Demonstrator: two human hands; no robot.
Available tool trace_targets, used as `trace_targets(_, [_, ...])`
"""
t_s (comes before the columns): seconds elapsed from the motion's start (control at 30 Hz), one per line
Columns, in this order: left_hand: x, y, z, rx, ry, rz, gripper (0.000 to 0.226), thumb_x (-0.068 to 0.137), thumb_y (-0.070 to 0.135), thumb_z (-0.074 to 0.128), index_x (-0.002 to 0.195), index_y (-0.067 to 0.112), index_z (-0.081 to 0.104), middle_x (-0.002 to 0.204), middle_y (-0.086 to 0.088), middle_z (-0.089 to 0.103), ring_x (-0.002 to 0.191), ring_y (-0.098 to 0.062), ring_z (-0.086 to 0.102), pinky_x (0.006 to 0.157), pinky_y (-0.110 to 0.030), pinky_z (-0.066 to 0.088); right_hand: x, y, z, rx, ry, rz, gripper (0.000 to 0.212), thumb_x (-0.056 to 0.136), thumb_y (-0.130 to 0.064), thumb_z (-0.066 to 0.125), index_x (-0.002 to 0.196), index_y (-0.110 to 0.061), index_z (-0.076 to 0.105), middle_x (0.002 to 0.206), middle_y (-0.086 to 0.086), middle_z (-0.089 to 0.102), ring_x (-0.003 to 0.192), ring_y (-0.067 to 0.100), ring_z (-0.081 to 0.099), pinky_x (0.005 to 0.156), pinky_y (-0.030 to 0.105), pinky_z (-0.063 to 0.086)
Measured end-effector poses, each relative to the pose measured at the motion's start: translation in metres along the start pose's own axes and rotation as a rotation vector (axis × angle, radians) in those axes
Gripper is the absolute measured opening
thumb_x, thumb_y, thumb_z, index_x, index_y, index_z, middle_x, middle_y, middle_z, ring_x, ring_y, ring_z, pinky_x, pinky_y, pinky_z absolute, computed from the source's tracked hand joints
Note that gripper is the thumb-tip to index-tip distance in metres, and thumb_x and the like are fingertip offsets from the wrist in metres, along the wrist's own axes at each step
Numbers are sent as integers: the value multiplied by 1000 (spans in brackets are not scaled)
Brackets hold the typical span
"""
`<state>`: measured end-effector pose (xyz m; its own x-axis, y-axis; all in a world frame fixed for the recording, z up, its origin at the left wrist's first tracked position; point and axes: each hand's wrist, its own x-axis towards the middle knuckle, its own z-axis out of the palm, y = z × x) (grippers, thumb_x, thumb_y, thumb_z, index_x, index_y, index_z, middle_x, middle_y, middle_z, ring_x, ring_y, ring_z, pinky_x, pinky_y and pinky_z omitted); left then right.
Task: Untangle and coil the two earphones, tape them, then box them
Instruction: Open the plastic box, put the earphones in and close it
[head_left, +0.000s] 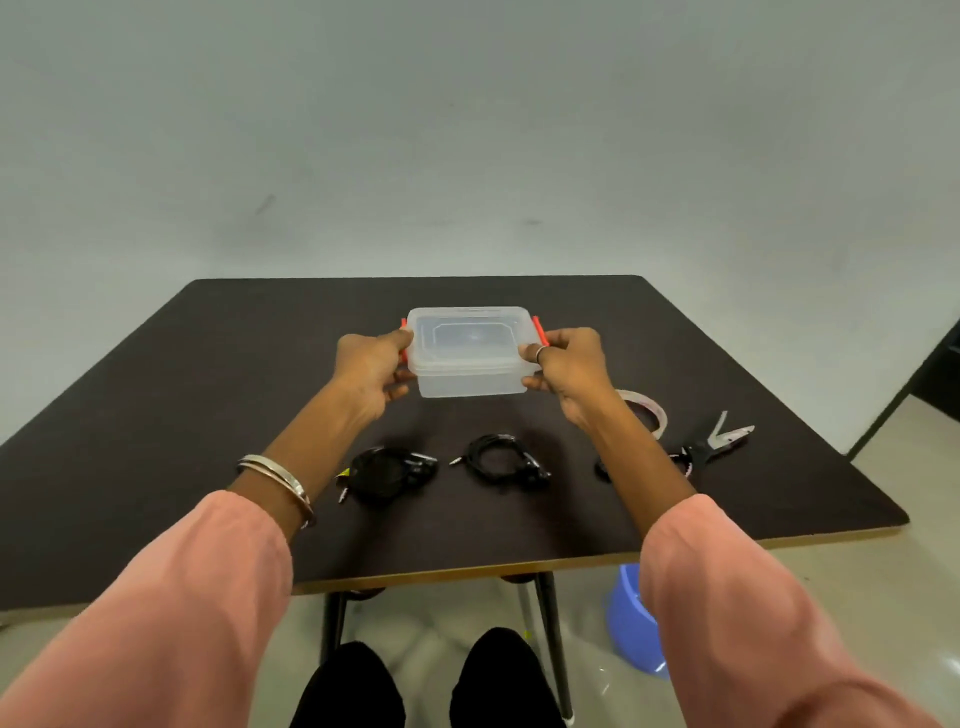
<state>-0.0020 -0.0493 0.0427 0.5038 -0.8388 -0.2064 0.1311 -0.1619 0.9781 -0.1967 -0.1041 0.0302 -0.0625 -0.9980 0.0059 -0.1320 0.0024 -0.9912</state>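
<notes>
Box (470, 353) far centre of table (208, 374), lid on | left hand (371, 371) and right hand (569, 366) curling round its ends at red clips (540, 330) | two coiled earphones (387, 473) (506, 460) lying near, unboxed | advice: be flipping both clips outward together, keeping base steadied, before lifting lid.

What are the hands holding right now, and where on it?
Both hands grip the clear plastic box by its short ends: left hand at the left end, right hand at the right, beside the red clips.
</notes>
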Motion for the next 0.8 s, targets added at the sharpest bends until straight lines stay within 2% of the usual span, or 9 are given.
trace_targets(0.13, [12, -15, -32, 65, 72, 18, 20, 87, 26, 69, 87, 6, 69, 79, -7, 69, 70, -19, 67, 67, -34, 58, -11, 8, 26, -24, -44, 18, 21, 82, -7, 72, 97, 3, 62, 107, 18, 64, 82, 28, 68, 59, 33, 60])
trace_targets(0.27, [21, -26, -46, 102, 92, 39, 24, 88, 27, 68, 90, 3, 69, 89, -12, 72, 73, -21, 69, 64, -34, 58, -19, 10, 37, -73, -31, 9, 17, 84, -14, 72, 91, 0, 66, 99, 14, 67, 75, 27, 70, 59, 36, 61])
trace_targets(0.4, [20, -28, -46, 161, 125, 119, 30, 91, 25, 64, 80, -2, 70, 83, -14, 72, 69, -23, 70, 69, -41, 61, -18, 9, 36, -74, 8, -11, 19, 87, -17, 69, 77, -1, 70, 90, 15, 71, 72, 25, 72, 53, 31, 59])
trace_targets(0.53, [21, -28, -43, 176, 167, 159, 31, 92, 20, 62, 71, -3, 67, 73, -12, 69, 61, -25, 68, 71, -46, 60, -16, 7, 36, -81, 31, -10, 24, 90, -12, 64, 67, -7, 65, 85, 11, 69, 65, 21, 71, 48, 26, 56])
trace_targets(0.6, [22, -30, -41, 175, 192, 151, 31, 93, 17, 59, 69, -2, 65, 72, -11, 68, 58, -25, 67, 72, -47, 60, -15, 8, 37, -73, 69, 33, 23, 92, -10, 61, 69, -5, 63, 82, 10, 69, 60, 20, 71, 45, 25, 55])
trace_targets(0.67, [21, -31, -41, 161, 211, 115, 28, 95, 16, 56, 75, -2, 65, 77, -13, 68, 60, -25, 68, 71, -46, 60, -13, 11, 38, -60, 77, 113, 17, 93, -9, 59, 78, -1, 63, 81, 12, 70, 57, 21, 71, 46, 28, 56])
trace_targets(0.73, [23, -30, -43, 169, 208, 72, 26, 96, 18, 54, 86, -3, 65, 85, -17, 70, 63, -25, 69, 62, -40, 61, -10, 16, 38, -100, 79, 157, 16, 95, -12, 56, 89, 2, 63, 85, 14, 69, 58, 22, 71, 49, 29, 58])
trace_targets(0.8, [25, -31, -44, 254, 245, 76, 29, 97, 25, 51, 85, 0, 62, 86, -16, 69, 70, -26, 68, 55, -35, 58, -6, 17, 36, -252, 123, 77, 23, 96, -18, 54, 90, 3, 63, 91, 16, 68, 65, 23, 70, 59, 33, 60])
